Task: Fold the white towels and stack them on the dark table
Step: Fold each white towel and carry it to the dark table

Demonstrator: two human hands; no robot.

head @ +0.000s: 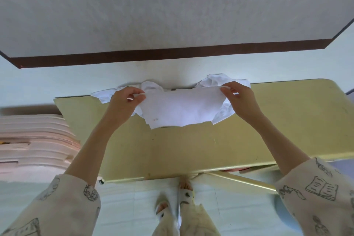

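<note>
A white towel [180, 109] hangs stretched between my two hands above the far side of the yellowish table [191, 151]. My left hand [124, 101] pinches its upper left corner. Its upper right corner is pinched by my right hand [239, 97]. The lower edge of the towel droops toward the tabletop. Behind it, more crumpled white towels lie in a loose pile [216, 80] along the table's far edge, partly hidden by the held towel.
A stack of pink foam mats [32, 140] stands to the left of the table. The wall with a dark brown baseboard [172, 53] runs just behind the table. My feet in slippers [178, 197] stand on the pale floor before the table's near edge.
</note>
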